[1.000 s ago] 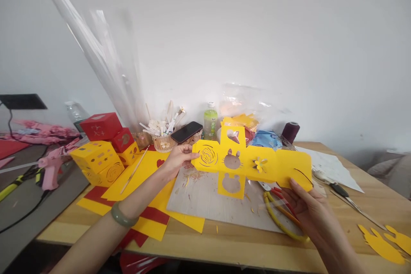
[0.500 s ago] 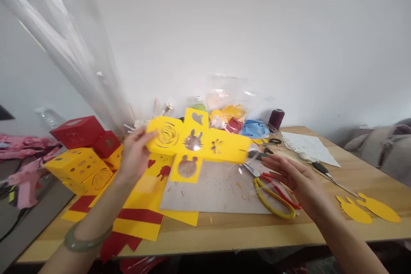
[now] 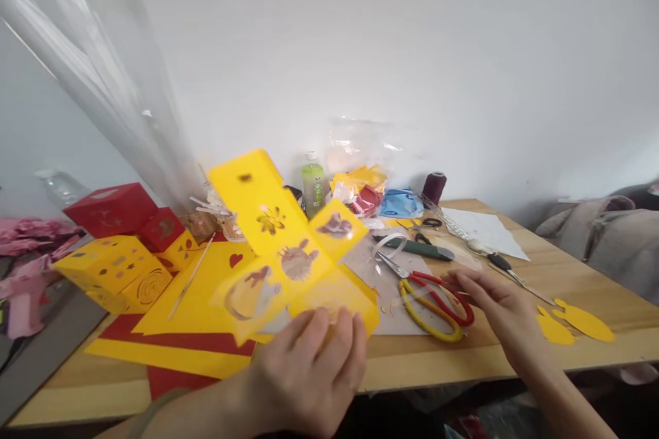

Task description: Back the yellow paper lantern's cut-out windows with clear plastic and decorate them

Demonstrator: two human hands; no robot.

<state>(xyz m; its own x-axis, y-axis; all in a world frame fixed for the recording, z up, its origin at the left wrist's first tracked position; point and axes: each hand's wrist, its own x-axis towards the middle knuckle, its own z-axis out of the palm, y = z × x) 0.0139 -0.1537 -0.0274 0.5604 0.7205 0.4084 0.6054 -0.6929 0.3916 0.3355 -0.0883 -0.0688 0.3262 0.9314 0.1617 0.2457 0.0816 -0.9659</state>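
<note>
My left hand point(image 3: 316, 363), blurred, is closed on the near end of a yellow cross-shaped paper cutout point(image 3: 257, 216). The cutout tilts up over the table and has a flower, a cat head and other shapes cut through it. My right hand point(image 3: 494, 302) hovers beside the handles of red-and-yellow scissors point(image 3: 437, 309), its thumb and fingertips pinched together. A faint see-through strip seems to run leftward from those fingertips; I cannot make out what it is. Beyond the scissors lies a dark green cutter point(image 3: 422, 247), partly behind a white loop.
Red and yellow paper boxes point(image 3: 110, 209) stand at left by a pink glue gun point(image 3: 23, 302). Yellow sheets point(image 3: 190, 295) lie under the cutout. At the back are a green bottle point(image 3: 312, 182), a thread cone point(image 3: 434, 186) and a blue packet point(image 3: 400, 204). Yellow cut pieces point(image 3: 587, 321) lie at right.
My left hand has moved right and nearer, turning the cutout so its far end points up and left. My right hand's fingers have drawn together, near the scissor handles.
</note>
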